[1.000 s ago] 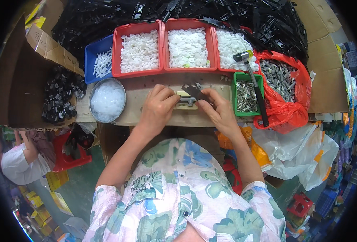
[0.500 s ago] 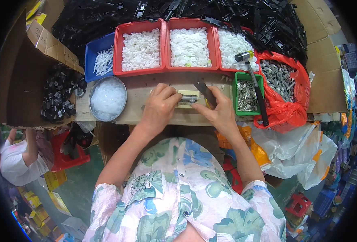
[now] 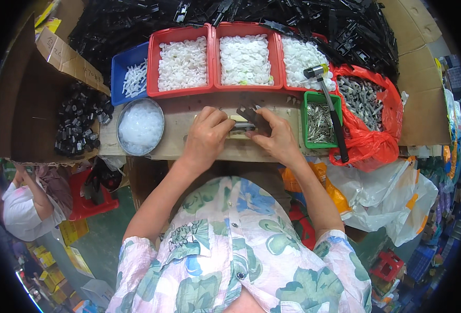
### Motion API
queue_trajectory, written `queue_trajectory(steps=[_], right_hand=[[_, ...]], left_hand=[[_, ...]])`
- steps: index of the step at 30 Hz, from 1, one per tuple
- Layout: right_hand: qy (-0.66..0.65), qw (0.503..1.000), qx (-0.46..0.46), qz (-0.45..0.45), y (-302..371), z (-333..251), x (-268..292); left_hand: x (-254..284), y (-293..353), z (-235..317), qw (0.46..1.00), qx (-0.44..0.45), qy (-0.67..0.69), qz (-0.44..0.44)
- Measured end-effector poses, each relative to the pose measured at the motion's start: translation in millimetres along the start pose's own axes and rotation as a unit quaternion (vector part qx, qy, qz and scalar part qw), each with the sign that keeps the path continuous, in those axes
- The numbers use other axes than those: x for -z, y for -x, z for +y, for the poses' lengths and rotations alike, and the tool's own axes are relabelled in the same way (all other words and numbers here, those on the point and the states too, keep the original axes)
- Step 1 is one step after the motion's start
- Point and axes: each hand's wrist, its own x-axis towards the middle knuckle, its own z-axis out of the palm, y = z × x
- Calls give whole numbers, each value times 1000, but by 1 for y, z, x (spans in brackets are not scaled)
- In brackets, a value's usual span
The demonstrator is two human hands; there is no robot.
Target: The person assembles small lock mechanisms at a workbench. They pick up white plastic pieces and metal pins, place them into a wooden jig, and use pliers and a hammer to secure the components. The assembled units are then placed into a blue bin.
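At the middle of the table edge, my left hand (image 3: 208, 136) is closed, its fingertips pinching a dark, narrow metal-looking part (image 3: 243, 125). That part rests over a pale yellowish block (image 3: 239, 135), mostly covered by my hands. My right hand (image 3: 278, 136) is closed round a flat dark piece (image 3: 252, 115), whose end sticks out past the fingers toward the far side. The thumb and fingers of this hand meet the right end of the narrow part. What lies under the fingertips is hidden.
Beyond my hands stand red bins (image 3: 180, 93) of white pieces and a blue bin (image 3: 117, 78). At left are a round bowl (image 3: 162, 128) and a carton (image 3: 19, 122); at right, a green tray (image 3: 305, 122), a hammer (image 3: 334, 117) and a red bag (image 3: 384, 140). Black parts (image 3: 293, 13) lie behind.
My right hand has brought the flat dark piece leftward and down onto the narrow part, and its fingers have drawn closer in. My left hand keeps its place.
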Motion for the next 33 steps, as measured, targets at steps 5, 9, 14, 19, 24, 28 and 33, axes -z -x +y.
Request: queue_trajectory(steps=[5, 9, 14, 19, 24, 28, 33], right_hand=[[3, 998, 55, 2, 0, 6, 5], [12, 999, 21, 22, 3, -7, 26], [88, 993, 77, 27, 7, -18, 32], [100, 982, 158, 4, 2, -28, 14], [121, 977, 173, 4, -10, -27, -13], [130, 977, 166, 5, -17, -25, -27], [143, 977, 155, 1, -18, -22, -32]], left_hand=[[1, -1, 1, 1000, 1, 0, -2], [3, -1, 0, 1000, 4, 9, -11], [15, -3, 4, 999, 33, 32, 3], [47, 3, 0, 996, 85, 6, 37], [72, 20, -9, 989, 127, -30, 65], [79, 32, -13, 986, 142, -50, 65], [78, 35, -11, 986, 154, -47, 54]])
